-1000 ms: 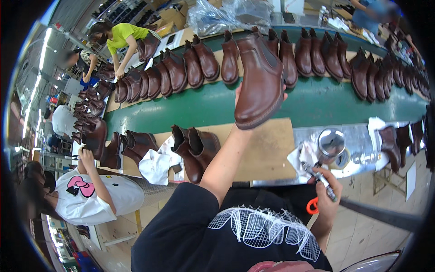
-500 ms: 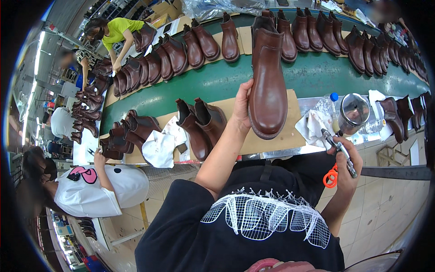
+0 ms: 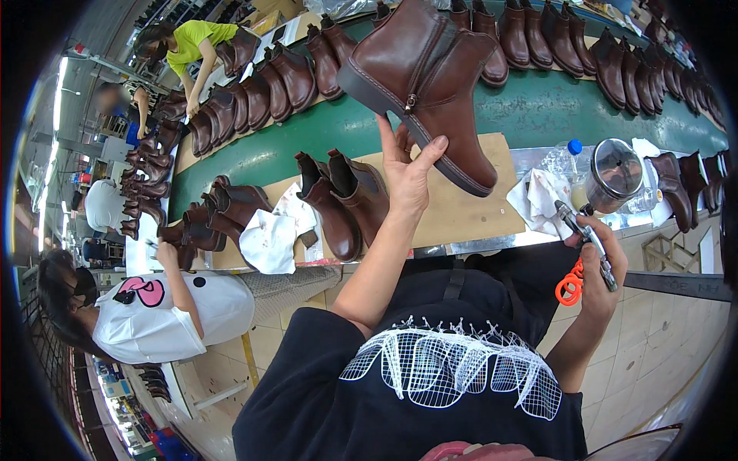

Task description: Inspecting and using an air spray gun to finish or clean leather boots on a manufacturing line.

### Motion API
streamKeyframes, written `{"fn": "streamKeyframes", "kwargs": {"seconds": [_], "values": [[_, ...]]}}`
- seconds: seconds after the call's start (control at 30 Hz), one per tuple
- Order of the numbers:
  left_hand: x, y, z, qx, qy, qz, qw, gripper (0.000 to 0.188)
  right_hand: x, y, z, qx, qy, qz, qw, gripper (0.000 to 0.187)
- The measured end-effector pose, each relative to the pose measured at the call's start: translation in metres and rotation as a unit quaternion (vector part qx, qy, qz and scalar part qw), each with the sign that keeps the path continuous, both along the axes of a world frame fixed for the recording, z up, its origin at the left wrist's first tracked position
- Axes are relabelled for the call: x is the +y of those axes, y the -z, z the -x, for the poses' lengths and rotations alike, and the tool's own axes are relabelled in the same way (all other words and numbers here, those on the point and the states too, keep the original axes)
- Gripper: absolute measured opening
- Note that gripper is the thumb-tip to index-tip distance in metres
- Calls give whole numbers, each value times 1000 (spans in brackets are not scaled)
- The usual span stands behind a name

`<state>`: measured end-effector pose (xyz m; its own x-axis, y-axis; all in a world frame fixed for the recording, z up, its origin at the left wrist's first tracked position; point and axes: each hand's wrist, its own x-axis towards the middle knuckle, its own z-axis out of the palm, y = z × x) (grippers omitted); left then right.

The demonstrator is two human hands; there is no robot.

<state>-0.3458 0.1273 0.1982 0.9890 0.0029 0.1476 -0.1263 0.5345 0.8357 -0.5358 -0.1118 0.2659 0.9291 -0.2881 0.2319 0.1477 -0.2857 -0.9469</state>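
Note:
In my left hand (image 3: 411, 173) is a brown leather ankle boot (image 3: 453, 115), gripped by the edge of its sole and raised above the bench. Its zipped side faces me, with the heel toward the left and the toe tilted down to the right. My right hand (image 3: 603, 265) is closed round a small metal airbrush (image 3: 576, 223) with a coiled orange hose (image 3: 570, 288) attached. The airbrush nozzle is close to a white cloth (image 3: 544, 198) and apart from the boot. Left of my forearm stands a pair of brown boots (image 3: 338, 203).
Brown cardboard (image 3: 492, 165) covers part of the bench. Boots line the far side of the green conveyor (image 3: 307, 127). At right stand a clear bottle (image 3: 565, 161) and a lidded metal canister (image 3: 615, 175). A co-worker in white (image 3: 181, 311) sits at left; another in yellow-green (image 3: 196, 50) works farther off.
My left hand has turned the boot from upright, top facing me, to tilted with its zipped side showing. My right hand, with the airbrush, has shifted slightly right.

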Motion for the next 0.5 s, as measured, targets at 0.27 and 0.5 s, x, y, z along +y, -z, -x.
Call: {"fn": "streamKeyframes", "kwargs": {"seconds": [0.27, 0.5], "values": [[1, 6, 5, -79, -62, -116, 988, 103, -3, 5, -6, 2, -10, -25, 1000, 29], [27, 34, 12, 252, 316, 204, 892, 49, -2, -8, -2, -21, -23, -14, 999, 29]]}}
